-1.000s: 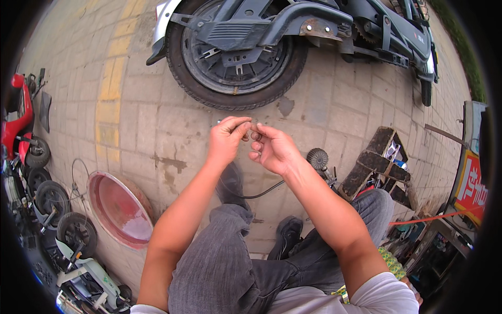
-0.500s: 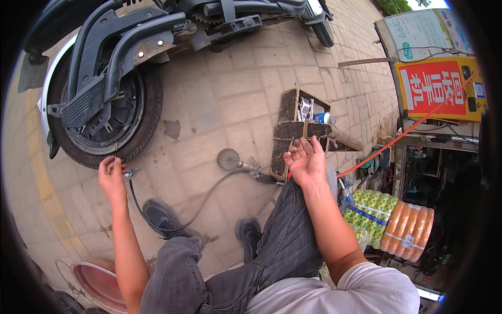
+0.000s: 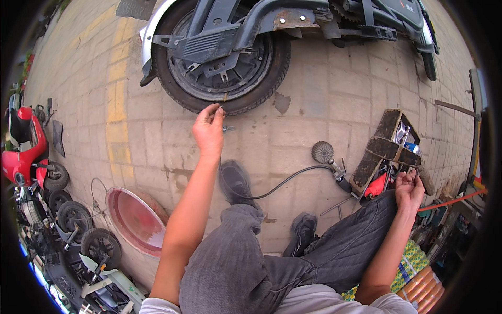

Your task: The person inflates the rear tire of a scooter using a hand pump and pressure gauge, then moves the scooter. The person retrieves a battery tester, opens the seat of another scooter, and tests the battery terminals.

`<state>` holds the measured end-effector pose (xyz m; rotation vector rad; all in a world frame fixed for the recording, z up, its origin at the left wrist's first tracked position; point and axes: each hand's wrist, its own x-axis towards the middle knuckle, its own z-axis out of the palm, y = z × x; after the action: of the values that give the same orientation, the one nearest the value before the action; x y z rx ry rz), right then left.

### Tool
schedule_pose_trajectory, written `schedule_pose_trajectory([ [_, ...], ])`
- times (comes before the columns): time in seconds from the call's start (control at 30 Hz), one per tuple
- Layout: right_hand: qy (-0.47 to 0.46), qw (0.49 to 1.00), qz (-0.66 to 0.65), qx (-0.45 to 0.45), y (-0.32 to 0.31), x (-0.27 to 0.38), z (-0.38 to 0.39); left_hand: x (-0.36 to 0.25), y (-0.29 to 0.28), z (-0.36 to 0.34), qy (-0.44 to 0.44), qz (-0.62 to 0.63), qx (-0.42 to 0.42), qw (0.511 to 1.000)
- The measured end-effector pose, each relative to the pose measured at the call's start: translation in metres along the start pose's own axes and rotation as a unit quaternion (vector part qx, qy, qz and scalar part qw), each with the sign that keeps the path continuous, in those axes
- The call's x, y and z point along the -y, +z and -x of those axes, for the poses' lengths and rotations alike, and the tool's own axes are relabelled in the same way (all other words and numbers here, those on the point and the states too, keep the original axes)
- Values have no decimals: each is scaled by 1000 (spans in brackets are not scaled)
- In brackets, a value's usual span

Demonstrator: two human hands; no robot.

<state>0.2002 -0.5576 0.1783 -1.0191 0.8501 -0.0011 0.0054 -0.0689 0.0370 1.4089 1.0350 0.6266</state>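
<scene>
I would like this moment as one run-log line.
Left hand: closed, contents unclear, near black rubber tyre | Right hand: half-curled, near dark, worn, open-topped toolbox, contact unclear

Open lane over pavers (image 3: pixel 293 138) btwn L hand (image 3: pixel 209 131) & toolbox (image 3: pixel 366 165), but wheel (image 3: pixel 240 83) blocks fwd of L hand, hose (image 3: pixel 282 184) + ribbed round piece (image 3: pixel 322 152) sit mid-way, toolbox crowds R hand (image 3: pixel 409 192).
</scene>
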Motion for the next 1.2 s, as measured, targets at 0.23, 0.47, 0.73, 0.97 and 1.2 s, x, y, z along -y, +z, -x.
schedule_pose_trajectory([
  [0.23, 203, 967, 89, 129, 38, -85, 85, 10, 6, -8, 52, -50, -9, 997],
  [0.47, 220, 948, 124, 193, 59, -121, 103, 15, 10, -16, 86, -72, 7, 994],
  [0.73, 148, 886, 298, 323, 87, -187, 141, -6, 9, -23, 27, -160, 12, 987],
  [0.97, -4, 858, 326, 397, 149, -307, 167, -39, -12, 18, -179, 73, 74, 978],
  [1.2, -239, 764, 389, 457, 173, -363, 179, -38, -9, 25, -210, 222, 81, 949],
])
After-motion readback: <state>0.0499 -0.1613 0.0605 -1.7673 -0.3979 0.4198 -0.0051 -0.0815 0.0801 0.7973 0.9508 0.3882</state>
